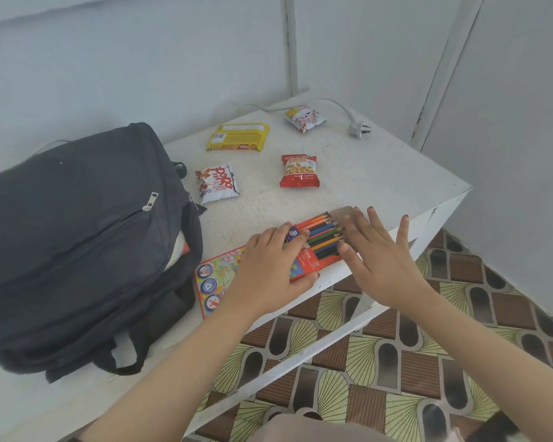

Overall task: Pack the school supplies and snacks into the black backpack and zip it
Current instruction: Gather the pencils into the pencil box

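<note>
Grips the pencil box (313,261) with the left hand (268,266), thumb on the near edge and fingers curled over the top, probably to stop it sliding. Lays the right hand (375,253) flat and unclenched, straight fingers against the open end where the pencils (324,232) stick out. Looks like pushing them home so the flap can close before packing. Keeps the box low, resting on a flowered book (216,277) that pokes out from under the left hand, with both close to the near edge of the table (380,173).

Just left of the left hand: one black backpack (77,224), lying on its back with the main opening gaping towards the hand, handy for sliding things in. Something pale and red already visible inside, too hidden to name.

Beyond the fingertips, well apart from both hands: four snack packets, none packed yet.
- One yellow packet (238,137).
- One red packet (299,171).
- Two white-and-red packets (216,183), (304,118).

Farthest off past the right hand: one white plug (359,127) on its cord.

One box, one book. Pencils too tightly bunched for an exact count.
</note>
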The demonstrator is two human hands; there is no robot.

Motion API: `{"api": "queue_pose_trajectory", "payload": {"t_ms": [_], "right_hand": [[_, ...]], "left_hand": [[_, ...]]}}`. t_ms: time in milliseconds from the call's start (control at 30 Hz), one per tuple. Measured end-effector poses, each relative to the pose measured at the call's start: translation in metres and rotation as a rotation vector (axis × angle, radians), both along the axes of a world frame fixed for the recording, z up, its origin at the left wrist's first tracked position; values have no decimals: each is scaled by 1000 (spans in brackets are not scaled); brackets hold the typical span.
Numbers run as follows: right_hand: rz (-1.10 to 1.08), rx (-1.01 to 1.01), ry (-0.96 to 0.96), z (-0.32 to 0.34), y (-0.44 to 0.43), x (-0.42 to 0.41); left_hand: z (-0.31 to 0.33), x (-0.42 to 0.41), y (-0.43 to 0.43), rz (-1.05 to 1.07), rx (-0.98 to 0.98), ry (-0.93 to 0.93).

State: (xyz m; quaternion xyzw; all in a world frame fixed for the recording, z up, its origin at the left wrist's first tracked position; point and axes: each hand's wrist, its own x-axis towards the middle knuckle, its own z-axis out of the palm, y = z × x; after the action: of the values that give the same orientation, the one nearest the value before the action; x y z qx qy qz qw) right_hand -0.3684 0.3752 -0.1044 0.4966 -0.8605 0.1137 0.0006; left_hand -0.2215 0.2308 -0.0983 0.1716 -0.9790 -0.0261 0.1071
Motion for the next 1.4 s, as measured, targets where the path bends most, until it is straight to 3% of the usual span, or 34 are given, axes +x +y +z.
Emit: {"api": "queue_pose_trajectory", "payload": {"t_ms": [300,567,667,767,833,1000,1200,1400], "right_hand": [[-22,-186,-91,0,0,7],[28,38,25,5,10,-7],[68,21,-158,5,8,-13],[84,-166,-471,5,11,-12],[110,-283,-569,6,14,-7],[222,-334,-484,8,16,-4],[373,-154,-330,9,16,-20],[462,16,-334,22,9,-39]], "left_hand": [[2,9,-6,-61,78,-21],[0,16,-10,-113,58,-32],[-1,16,-10,-110,58,-40],[0,17,-11,-112,92,-37],[1,18,-12,-131,116,-26],[7,25,-17,-180,238,-29],[4,35,-20,-150,267,-98],[4,48,-23,-99,283,-36]]}}
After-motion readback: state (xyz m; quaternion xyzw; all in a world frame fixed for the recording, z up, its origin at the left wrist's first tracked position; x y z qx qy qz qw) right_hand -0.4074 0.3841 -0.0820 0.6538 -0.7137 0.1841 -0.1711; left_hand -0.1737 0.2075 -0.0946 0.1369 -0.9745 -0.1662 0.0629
